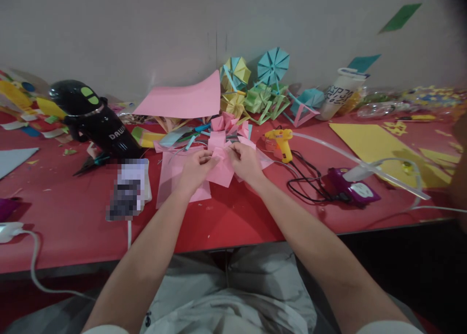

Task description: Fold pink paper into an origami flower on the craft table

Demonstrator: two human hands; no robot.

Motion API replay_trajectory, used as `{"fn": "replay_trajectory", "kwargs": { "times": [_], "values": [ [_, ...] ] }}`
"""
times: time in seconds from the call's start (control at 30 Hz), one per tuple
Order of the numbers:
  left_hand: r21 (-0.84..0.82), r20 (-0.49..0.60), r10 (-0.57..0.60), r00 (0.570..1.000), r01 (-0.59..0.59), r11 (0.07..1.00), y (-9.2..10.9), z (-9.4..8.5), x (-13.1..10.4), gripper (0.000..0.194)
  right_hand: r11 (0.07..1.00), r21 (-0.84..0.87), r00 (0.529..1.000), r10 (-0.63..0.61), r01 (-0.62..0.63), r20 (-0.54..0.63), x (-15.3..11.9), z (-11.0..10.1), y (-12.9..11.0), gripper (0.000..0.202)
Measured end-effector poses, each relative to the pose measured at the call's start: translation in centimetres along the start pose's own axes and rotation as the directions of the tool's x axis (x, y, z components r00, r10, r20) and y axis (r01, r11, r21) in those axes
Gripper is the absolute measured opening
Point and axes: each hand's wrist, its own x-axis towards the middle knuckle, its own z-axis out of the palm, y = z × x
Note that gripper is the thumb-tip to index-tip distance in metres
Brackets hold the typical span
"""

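Between my two hands is a piece of pink paper (223, 172), creased near its upper part. My left hand (199, 167) pinches its left side with thumb and fingers together. On the right side, my right hand (246, 162) has its fingers closed on the same paper. Flat pink sheets (171, 171) lie on the red table under and beside my left hand. Folded pink paper pieces (228, 123) stand just beyond my fingers. A yellow glue gun (280, 141) rests to the right of my right hand.
A phone (131, 188) and a black bottle (105, 124) stand at left. Folded paper umbrellas (273, 66) line the wall, beside a large pink sheet (182, 98). At right are a purple power socket (352, 185), cables, a yellow sheet (383, 151) and a white cup (341, 93).
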Motion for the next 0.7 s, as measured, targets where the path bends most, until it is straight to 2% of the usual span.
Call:
{"fn": "replay_trajectory", "kwargs": {
  "times": [0.2, 0.37, 0.43, 0.57, 0.7],
  "values": [
    [-0.071, -0.037, -0.003, 0.999, 0.0, 0.997, -0.4, -0.3, 0.4, 0.031, 0.995, 0.095, 0.999, 0.038, -0.04, 0.018, 0.6, -0.4, 0.3, 0.029],
    [-0.034, -0.027, 0.111, 0.993, -0.112, 0.993, -0.2, -0.5, 0.4, 0.027, 0.951, 0.249, 0.96, 0.115, -0.181, 0.255, 0.6, -1.3, 0.1, 0.042],
    [-0.011, -0.016, 0.153, 0.988, -0.153, 0.988, -0.1, -0.4, 0.4, 0.027, 0.939, 0.26, 0.943, 0.144, -0.227, 0.3, 0.4, -1.3, 0.1, 0.046],
    [0.048, -0.028, 0.178, 0.984, -0.176, 0.983, -0.1, -0.4, 0.5, 0.032, 0.92, 0.261, 0.935, 0.218, -0.292, 0.279, 0.4, -0.9, 0.4, 0.05],
    [0.095, -0.05, 0.176, 0.983, -0.171, 0.981, -0.1, -0.6, 0.6, 0.03, 0.932, 0.237, 0.944, 0.214, -0.274, 0.252, 0.7, -1.0, 0.8, 0.054]
  ]
}}
